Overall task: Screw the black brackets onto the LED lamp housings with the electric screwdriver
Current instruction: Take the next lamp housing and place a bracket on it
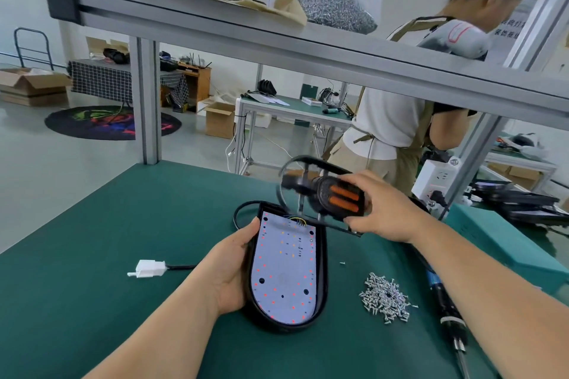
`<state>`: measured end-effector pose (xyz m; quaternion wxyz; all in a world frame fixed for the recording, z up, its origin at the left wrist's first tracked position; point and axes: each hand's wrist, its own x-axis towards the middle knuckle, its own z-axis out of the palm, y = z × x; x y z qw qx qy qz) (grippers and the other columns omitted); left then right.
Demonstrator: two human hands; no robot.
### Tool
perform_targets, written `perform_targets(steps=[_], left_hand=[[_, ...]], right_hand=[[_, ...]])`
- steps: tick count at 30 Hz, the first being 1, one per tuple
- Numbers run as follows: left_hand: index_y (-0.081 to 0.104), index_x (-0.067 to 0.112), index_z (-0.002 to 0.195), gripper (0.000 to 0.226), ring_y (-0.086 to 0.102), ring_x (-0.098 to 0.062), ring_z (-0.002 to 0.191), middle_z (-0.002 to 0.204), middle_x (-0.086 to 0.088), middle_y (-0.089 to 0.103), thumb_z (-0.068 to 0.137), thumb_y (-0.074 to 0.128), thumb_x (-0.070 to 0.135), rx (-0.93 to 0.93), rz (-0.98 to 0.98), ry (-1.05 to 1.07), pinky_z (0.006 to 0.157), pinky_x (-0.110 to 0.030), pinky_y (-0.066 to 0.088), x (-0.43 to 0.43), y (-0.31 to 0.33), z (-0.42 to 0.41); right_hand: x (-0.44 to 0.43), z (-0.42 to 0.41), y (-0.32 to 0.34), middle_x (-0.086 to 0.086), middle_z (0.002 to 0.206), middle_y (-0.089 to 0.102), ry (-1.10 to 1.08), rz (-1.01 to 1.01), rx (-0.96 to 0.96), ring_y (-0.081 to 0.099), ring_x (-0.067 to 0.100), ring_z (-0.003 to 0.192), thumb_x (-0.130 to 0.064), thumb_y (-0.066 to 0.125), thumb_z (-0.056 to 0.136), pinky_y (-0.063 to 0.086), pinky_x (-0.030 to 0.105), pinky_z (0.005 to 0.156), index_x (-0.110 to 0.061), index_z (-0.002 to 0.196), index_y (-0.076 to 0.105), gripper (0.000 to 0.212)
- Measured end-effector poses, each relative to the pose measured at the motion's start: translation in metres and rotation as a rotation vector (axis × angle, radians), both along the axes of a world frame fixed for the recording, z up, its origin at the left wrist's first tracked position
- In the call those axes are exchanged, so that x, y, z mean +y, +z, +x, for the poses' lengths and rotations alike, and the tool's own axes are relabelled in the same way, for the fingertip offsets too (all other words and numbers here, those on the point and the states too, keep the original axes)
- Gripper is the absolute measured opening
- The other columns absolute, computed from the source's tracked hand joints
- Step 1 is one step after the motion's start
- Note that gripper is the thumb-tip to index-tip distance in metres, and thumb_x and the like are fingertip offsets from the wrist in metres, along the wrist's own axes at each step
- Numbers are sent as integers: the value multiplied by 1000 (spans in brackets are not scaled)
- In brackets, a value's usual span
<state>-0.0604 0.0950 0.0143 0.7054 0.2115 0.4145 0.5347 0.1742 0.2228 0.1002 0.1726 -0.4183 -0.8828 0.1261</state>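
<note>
right hand (383, 209) holds bracket (332, 194)

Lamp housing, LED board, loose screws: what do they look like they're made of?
Lamp housing: black, glossy rim with soft highlights, likely moulded plastic. LED board: flat matte white sheet dotted with small LEDs, apparently a white-coated circuit board; its core cannot be told. Loose screws: bright silvery glints, so plated metal, probably steel.

mat (107, 255) green | bracket (326, 194) black, orange bars | board (284, 268) white, red dots
</note>
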Motion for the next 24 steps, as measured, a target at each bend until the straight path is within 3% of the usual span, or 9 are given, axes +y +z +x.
perform_targets(steps=[2, 5, 7, 10, 16, 20, 24], left_hand=[[80, 13, 100, 54, 74, -31, 96, 114, -14, 73, 96, 47, 55, -7, 5, -28, 68, -36, 60, 0, 0, -1], [77, 14, 109, 55, 70, -32, 106, 119, -15, 71, 95, 44, 55, -31, 23, -59, 80, -39, 57, 1, 1, 0], [76, 14, 113, 54, 68, -33, 110, 123, -16, 69, 97, 44, 54, -54, 34, -68, 90, -43, 52, 1, 1, 0], [75, 10, 113, 54, 67, -33, 113, 126, -16, 68, 97, 44, 52, -90, 55, -96, 92, -44, 51, 1, 1, 0], [74, 5, 114, 50, 68, -31, 110, 127, -16, 67, 94, 51, 45, -190, 143, -173, 85, -41, 58, -2, 1, 0], [74, 5, 113, 50, 68, -33, 109, 125, -18, 68, 88, 58, 45, -164, 167, -170, 84, -43, 59, -2, 0, -1], [69, 6, 124, 52, 63, -32, 120, 132, -16, 64, 92, 54, 45, -153, 168, -159, 95, -43, 55, 0, -3, -2]], right_hand=[[-7, -3, 10, -10, 127, 41, 82, 40, -136, 49, 9, 113, -17, 79, 73, 40, 16, 94, -27, 142, 43, 79], [-15, -10, 20, -12, 135, 38, 199, 189, -423, 51, 14, 118, -23, 74, 73, 47, 35, 97, -29, 144, 39, 79], [-21, -17, 23, -13, 138, 37, 270, 268, -514, 49, 12, 118, -24, 71, 74, 46, 30, 96, -31, 143, 39, 77], [-28, -29, 24, -11, 141, 38, 351, 378, -529, 46, 15, 121, -15, 65, 73, 36, 25, 97, -31, 141, 41, 74], [-33, -57, 14, -5, 157, 22, 384, 503, -534, 32, 24, 138, -5, 59, 77, 27, 39, 114, -40, 142, 36, 77], [-32, -66, 7, -1, 159, 22, 394, 465, -508, 29, 27, 142, 0, 58, 77, 31, 46, 115, -37, 141, 40, 76], [-27, -59, 0, 6, 157, 26, 345, 413, -326, 40, 33, 136, 5, 58, 78, 40, 48, 109, -25, 139, 46, 69]])
